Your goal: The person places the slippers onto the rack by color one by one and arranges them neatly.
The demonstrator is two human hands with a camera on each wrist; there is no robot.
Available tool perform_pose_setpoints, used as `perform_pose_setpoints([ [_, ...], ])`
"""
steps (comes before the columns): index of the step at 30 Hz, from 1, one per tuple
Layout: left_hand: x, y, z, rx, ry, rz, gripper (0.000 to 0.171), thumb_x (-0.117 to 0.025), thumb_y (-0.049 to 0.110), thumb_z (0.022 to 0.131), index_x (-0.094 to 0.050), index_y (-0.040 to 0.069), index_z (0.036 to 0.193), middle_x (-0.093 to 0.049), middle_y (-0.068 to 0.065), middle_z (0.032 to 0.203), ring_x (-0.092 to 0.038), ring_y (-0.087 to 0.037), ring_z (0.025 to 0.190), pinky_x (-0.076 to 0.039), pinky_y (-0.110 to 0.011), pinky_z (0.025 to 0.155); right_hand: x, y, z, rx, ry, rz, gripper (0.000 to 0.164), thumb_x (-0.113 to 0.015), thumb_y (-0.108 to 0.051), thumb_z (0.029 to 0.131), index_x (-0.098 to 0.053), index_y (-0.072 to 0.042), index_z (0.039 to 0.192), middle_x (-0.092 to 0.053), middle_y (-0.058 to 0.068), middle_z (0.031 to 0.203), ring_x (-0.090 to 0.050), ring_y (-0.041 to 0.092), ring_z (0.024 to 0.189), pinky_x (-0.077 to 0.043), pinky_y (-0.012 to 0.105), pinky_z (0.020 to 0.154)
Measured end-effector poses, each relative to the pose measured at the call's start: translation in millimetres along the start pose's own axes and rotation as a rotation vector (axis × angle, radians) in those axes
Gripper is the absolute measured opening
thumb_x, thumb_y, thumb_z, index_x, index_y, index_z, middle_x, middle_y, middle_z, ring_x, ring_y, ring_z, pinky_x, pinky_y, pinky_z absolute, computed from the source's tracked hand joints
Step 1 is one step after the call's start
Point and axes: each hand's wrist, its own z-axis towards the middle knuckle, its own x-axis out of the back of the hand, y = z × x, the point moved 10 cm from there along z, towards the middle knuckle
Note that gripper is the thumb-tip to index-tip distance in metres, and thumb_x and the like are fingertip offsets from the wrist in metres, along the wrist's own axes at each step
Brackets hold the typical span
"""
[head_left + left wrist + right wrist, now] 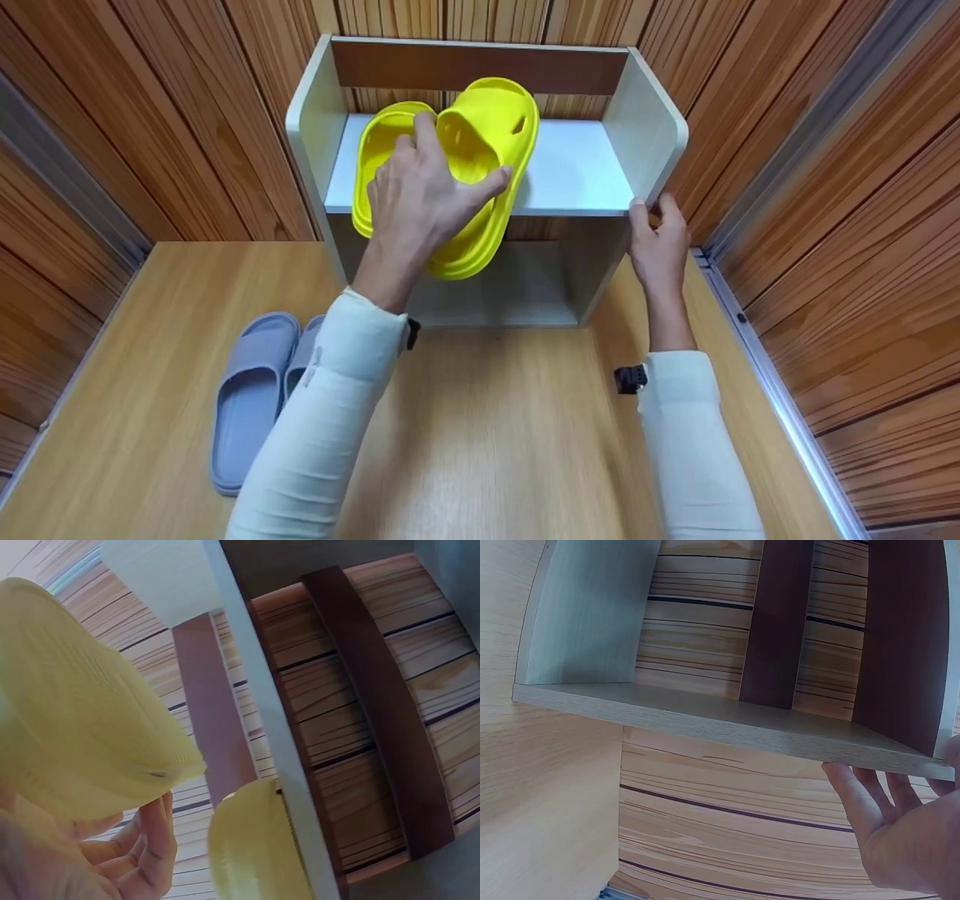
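Note:
My left hand (424, 187) holds the right-hand yellow slipper (517, 150), with the thumb at its inner side. That slipper is tilted and raised at the front of a small white shelf rack (577, 161). The left-hand yellow slipper (364, 169) is on the upper board, its heel end over the front edge. In the left wrist view, the held slipper (82, 705) looms large above curled fingers, and the other slipper (255, 840) is lower. My right hand (660, 244) grips the front edge of the rack's right side panel (727, 727), fingers along its outer face.
A pair of grey slippers (251, 397) stands on the wooden floor (487, 435) at the left, partly behind the left sleeve. Under the upper board is a lower compartment (517, 281). Wood-panelled walls (847, 292) enclose the rack, with a metal rail (780, 405) at right.

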Motion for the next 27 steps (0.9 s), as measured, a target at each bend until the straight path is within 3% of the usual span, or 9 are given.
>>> perform_pose_setpoints([
  [10,-14.8,5.8,15.2,0.012,0.039,0.120,0.089,-0.062,0.066,0.083,-0.039,0.006,0.145,-0.058,-0.014,0.109,-0.058,-0.029,0.089,-0.050,-0.039,0.080,-1,0,-1,-0.017,-0.007,-0.005,0.048,-0.048,-0.031,0.106,-0.049,-0.006,0.147,-0.053,0.015,0.145,-0.051,0.029,0.131,-0.048,0.051,0.102],
  [13,-18.6,7.6,19.2,0.022,0.036,0.158,0.087,-0.062,0.065,0.084,-0.038,0.006,0.143,-0.057,-0.015,0.106,-0.057,-0.029,0.085,-0.050,-0.039,0.078,-1,-12,-6,-0.028,-0.007,-0.001,0.047,-0.047,-0.025,0.106,-0.049,-0.001,0.146,-0.052,0.019,0.145,-0.051,0.031,0.131,-0.047,0.052,0.103],
  [17,-22.8,10.1,23.6,0.020,0.037,0.198,0.084,-0.060,0.062,0.084,-0.039,0.005,0.142,-0.057,-0.016,0.105,-0.057,-0.029,0.083,-0.051,-0.039,0.076,-1,-12,-6,-0.021,0.000,0.000,0.046,-0.047,-0.024,0.105,-0.050,0.000,0.145,-0.053,0.020,0.144,-0.051,0.030,0.130,-0.047,0.052,0.103],
  [20,-25.3,12.4,26.5,0.015,0.044,0.219,0.081,-0.060,0.060,0.085,-0.040,0.005,0.141,-0.057,-0.015,0.103,-0.059,-0.029,0.083,-0.052,-0.038,0.075,0,-1,-1,-0.006,0.009,-0.001,0.047,-0.048,-0.029,0.105,-0.052,-0.004,0.145,-0.055,0.016,0.143,-0.052,0.028,0.129,-0.049,0.050,0.101],
  [27,-33.1,15.9,33.0,0.011,0.037,0.237,0.083,-0.059,0.061,0.086,-0.040,0.003,0.143,-0.059,-0.017,0.105,-0.063,-0.031,0.084,-0.054,-0.039,0.077,-1,0,-2,0.000,0.008,0.003,0.048,-0.048,-0.031,0.105,-0.050,-0.006,0.147,-0.053,0.016,0.145,-0.052,0.029,0.130,-0.049,0.049,0.101],
])
